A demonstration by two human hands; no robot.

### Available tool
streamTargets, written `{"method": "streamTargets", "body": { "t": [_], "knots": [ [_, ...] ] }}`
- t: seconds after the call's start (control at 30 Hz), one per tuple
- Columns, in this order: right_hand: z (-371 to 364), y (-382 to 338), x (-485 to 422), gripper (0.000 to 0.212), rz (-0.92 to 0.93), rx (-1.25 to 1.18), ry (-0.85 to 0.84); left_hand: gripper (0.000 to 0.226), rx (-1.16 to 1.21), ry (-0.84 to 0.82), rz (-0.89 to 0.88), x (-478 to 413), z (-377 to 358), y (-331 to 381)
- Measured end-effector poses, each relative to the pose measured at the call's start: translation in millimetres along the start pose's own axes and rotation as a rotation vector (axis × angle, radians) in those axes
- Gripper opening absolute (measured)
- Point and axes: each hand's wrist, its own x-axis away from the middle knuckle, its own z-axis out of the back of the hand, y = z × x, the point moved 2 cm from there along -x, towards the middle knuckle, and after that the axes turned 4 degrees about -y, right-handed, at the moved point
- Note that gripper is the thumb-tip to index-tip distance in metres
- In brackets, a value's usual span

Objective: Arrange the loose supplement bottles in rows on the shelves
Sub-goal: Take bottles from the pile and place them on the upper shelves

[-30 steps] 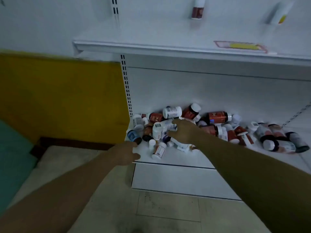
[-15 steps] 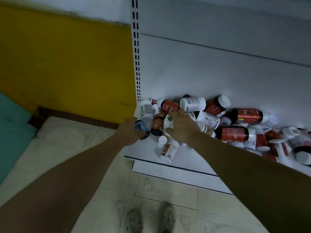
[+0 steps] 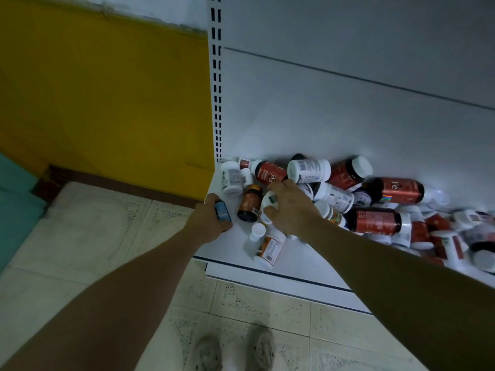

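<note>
- Yellow wall panel (image 3: 107,103): seen left of the slotted upright (image 3: 216,76), which marks the left end of the white shelving unit.
- Left hand (image 3: 207,223): placed just below the foot of the slotted upright, at the left front corner of the bottom shelf (image 3: 235,253). Its fingers are curled round a blue-labelled bottle (image 3: 222,211), which is gripped at the shelf edge.
- Grey-labelled white bottle (image 3: 231,180): laid on its side just right of the upright's foot, close to the back panel.
- Amber bottle (image 3: 250,206): laid on the shelf a little further right of the upright, between the two hands.
- Orange-labelled bottle (image 3: 269,249): laid on its side nearer the shelf front, right of the upright and below the right hand.
- Right hand (image 3: 290,210): shown right of the amber bottle, with thumb and fingers closed round a small white bottle (image 3: 269,200) at the left end of the heap.
- Heap of loose bottles (image 3: 375,199): red, white and dark bottles are piled unsorted on the bottom shelf, spread from the upright's foot to the right edge of view.
</note>
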Motion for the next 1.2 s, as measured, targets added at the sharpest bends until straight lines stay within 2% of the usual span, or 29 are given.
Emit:
{"method": "streamTargets", "body": {
  "t": [0.1, 0.2, 0.23, 0.3, 0.43, 0.57, 0.7, 0.8, 0.87, 0.97, 1.1, 1.2],
  "knots": [
    [6.8, -1.1, 3.9, 0.047, -0.024, -0.159, 0.072, 0.076, 0.097, 0.049, -0.026, 11.7, 7.1, 3.5],
    [24.5, -7.0, 16.1, 0.045, -0.112, -0.514, 0.16, 0.106, 0.522, 0.019, -0.07, 26.2, 19.3, 10.0],
    [30.5, -10.1, 21.9, 0.045, -0.129, -0.62, 0.178, 0.107, 0.647, 0.001, -0.069, 35.8, 25.8, 18.0],
    [40.5, -14.6, 35.1, 0.044, -0.16, -0.816, 0.218, 0.098, 0.781, -0.05, -0.1, 55.2, 37.7, 35.4],
    [55.1, -23.6, 72.4, 0.026, -0.22, -1.253, 0.245, 0.093, 0.844, -0.193, -0.194, 95.4, 60.3, 69.7],
    [69.6, -17.7, 113.8, 0.022, -0.236, -1.444, 0.332, 0.088, 1.022, -0.375, -0.26, 129.7, 73.9, 99.1],
    [83.2, -6.2, 159.8, 0.031, -0.215, -1.378, 0.407, 0.067, 1.15, -0.518, -0.278, 160.5, 65.9, 139.9],
    [95.3, 9.6, 194.4, 0.041, -0.206, -1.425, 0.451, 0.043, 1.069, -0.548, -0.321, 187.8, 51.3, 170.5],
    [105.9, 23.6, 220.1, 0.036, -0.166, -1.47, 0.489, 0.033, 1.07, -0.611, -0.328, 207.9, 38.0, 190.8],
    [126.3, 50.0, 270.8, 0.023, -0.119, -1.486, 0.574, 0.031, 1.037, -0.681, -0.342, 237.5, 9.9, 225.4],
    [155.4, 96.8, 352.9, 0.027, -0.071, -1.463, 0.674, 0.035, 1.024, -0.769, -0.457, 286.1, -46.3, 280.7],
    [178.7, 134.7, 415.6, 0.028, -0.071, -1.471, 0.754, 0.034, 0.984, -0.758, -0.557, 330.1, -94.7, 329.6]
  ]
}}
